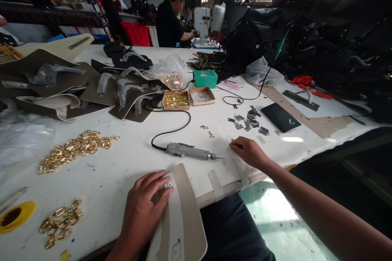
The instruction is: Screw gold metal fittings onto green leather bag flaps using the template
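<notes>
My left hand (145, 200) lies over a taupe, round-cornered bag panel (186, 208) at the table's front edge. Its thumb and fingers hold the panel down around a small pale plate (168, 184) with holes. To the right, my right hand (246, 151) rests low over the tabletop, fingers pinched together; whatever is between them is too small to make out. Between the hands lies a grey electric screwdriver (192, 151), its bit pointing right toward my right hand. A few small gold screws or studs (211, 134) are scattered just beyond it.
Gold metal rings (76, 151) are piled at left, near finished panels (101, 85). A box of gold fittings (176, 100) and a green box (205, 78) stand farther back. Dark metal plates (251, 118) and a black notebook (280, 117) lie right. A co-worker (170, 20) sits beyond.
</notes>
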The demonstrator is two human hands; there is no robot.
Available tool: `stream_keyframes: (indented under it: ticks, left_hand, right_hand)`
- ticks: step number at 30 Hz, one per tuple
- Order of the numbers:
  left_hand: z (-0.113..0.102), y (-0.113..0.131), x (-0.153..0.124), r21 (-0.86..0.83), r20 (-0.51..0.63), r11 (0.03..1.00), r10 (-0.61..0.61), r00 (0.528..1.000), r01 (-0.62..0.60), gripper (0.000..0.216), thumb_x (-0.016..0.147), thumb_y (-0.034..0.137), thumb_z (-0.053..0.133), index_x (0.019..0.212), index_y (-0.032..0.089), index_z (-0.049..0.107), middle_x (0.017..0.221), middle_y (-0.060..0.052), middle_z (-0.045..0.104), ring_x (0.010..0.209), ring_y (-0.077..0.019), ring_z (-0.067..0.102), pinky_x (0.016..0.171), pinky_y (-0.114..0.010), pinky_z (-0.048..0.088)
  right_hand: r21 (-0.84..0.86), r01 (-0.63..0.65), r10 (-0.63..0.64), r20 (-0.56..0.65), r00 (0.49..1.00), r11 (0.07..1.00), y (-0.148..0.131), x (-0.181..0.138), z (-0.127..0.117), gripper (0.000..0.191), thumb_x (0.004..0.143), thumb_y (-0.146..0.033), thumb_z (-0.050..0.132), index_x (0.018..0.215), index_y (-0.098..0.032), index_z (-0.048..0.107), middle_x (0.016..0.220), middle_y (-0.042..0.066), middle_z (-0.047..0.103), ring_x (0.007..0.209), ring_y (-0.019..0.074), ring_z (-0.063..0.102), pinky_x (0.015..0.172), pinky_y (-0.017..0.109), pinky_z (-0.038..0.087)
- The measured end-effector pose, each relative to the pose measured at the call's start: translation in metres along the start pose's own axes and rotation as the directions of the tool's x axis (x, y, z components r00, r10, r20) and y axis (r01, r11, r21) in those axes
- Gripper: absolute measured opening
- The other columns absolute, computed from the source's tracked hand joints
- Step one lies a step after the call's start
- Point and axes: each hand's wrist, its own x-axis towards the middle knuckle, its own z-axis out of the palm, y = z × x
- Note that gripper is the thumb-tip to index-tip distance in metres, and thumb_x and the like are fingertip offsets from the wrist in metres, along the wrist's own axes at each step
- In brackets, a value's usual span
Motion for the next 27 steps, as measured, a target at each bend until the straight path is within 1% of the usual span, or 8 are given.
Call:
stream_keyframes:
  ticks: [3,5,8,11,14,18,23,27]
  left_hand:
    - [0.000,0.000,-0.001,-0.007,0.009,1.000,-0.002,1.000,0.002,0.026,0.088,0.044,0.065,0.108,0.031,0.077,0.123,-0.003,0.075,0.120,-0.0310,0.060,0.104,-0.052,0.048]
    - [0.000,0.000,-0.001,-0.007,0.011,1.000,-0.004,1.000,0.004,0.027,0.088,0.044,0.065,0.108,0.031,0.077,0.123,-0.003,0.074,0.120,-0.0311,0.060,0.104,-0.052,0.048]
    - [0.000,0.000,0.000,-0.002,0.009,1.000,-0.006,1.000,0.006,0.026,0.088,0.043,0.065,0.108,0.031,0.077,0.123,-0.003,0.074,0.121,-0.0309,0.059,0.104,-0.051,0.048]
    - [0.000,0.000,0.000,-0.005,0.003,1.000,-0.007,1.000,0.007,0.026,0.088,0.043,0.065,0.107,0.031,0.078,0.123,-0.003,0.075,0.120,-0.0310,0.060,0.103,-0.051,0.048]
    - [0.000,0.001,0.000,-0.010,-0.001,1.000,-0.008,1.000,0.008,0.026,0.088,0.044,0.065,0.106,0.031,0.078,0.122,-0.003,0.075,0.119,-0.0311,0.061,0.103,-0.050,0.048]
    - [0.000,0.001,0.000,-0.014,0.012,1.000,-0.016,1.000,0.016,0.026,0.087,0.043,0.066,0.106,0.031,0.078,0.123,-0.003,0.075,0.121,-0.0315,0.060,0.103,-0.051,0.049]
    - [0.000,0.002,0.000,-0.015,0.002,1.000,-0.010,1.000,0.010,0.025,0.087,0.042,0.066,0.106,0.031,0.078,0.122,-0.003,0.075,0.120,-0.0315,0.060,0.102,-0.051,0.049]
    - [0.000,0.002,0.000,-0.004,0.014,1.000,-0.008,1.000,0.008,0.024,0.088,0.042,0.066,0.107,0.031,0.077,0.123,-0.003,0.074,0.121,-0.0310,0.060,0.103,-0.051,0.048]
  right_hand:
    - [0.020,-0.039,0.040,-0.045,0.998,0.999,0.005,-0.006,-0.006,0.024,0.091,-0.034,0.056,0.095,-0.021,0.076,0.094,0.004,0.074,0.080,0.0181,0.065,0.072,0.028,0.047]
    - [-0.004,-0.044,0.044,-0.026,0.999,0.999,0.003,-0.011,-0.006,0.023,0.091,-0.036,0.058,0.095,-0.022,0.076,0.093,0.004,0.074,0.077,0.0176,0.065,0.070,0.028,0.047]
    - [-0.068,-0.088,0.086,-0.022,0.996,0.994,-0.007,-0.016,0.004,0.021,0.089,-0.040,0.062,0.091,-0.025,0.077,0.092,0.002,0.075,0.076,0.0168,0.066,0.069,0.028,0.046]
    - [-0.131,-0.159,0.146,-0.103,0.984,0.979,-0.017,-0.016,0.016,0.020,0.086,-0.044,0.067,0.085,-0.026,0.076,0.088,0.000,0.075,0.074,0.0162,0.065,0.070,0.028,0.044]
    - [-0.160,-0.162,0.140,-0.140,0.980,0.974,-0.022,-0.015,0.022,0.018,0.087,-0.042,0.066,0.084,-0.027,0.075,0.087,-0.001,0.074,0.074,0.0155,0.065,0.069,0.027,0.042]
    - [-0.152,-0.129,0.112,-0.116,0.987,0.980,-0.020,-0.015,0.020,0.016,0.089,-0.035,0.062,0.086,-0.027,0.076,0.091,-0.001,0.076,0.077,0.0156,0.066,0.069,0.026,0.042]
    - [-0.044,-0.214,0.212,-0.035,0.977,0.976,-0.018,-0.014,0.013,0.016,0.085,-0.032,0.062,0.085,-0.024,0.075,0.084,0.001,0.076,0.073,0.0171,0.065,0.065,0.027,0.042]
    - [0.022,-0.232,0.232,0.007,0.973,0.972,-0.018,-0.010,0.004,0.022,0.087,-0.035,0.056,0.085,-0.023,0.074,0.082,0.002,0.075,0.072,0.0181,0.064,0.064,0.027,0.042]
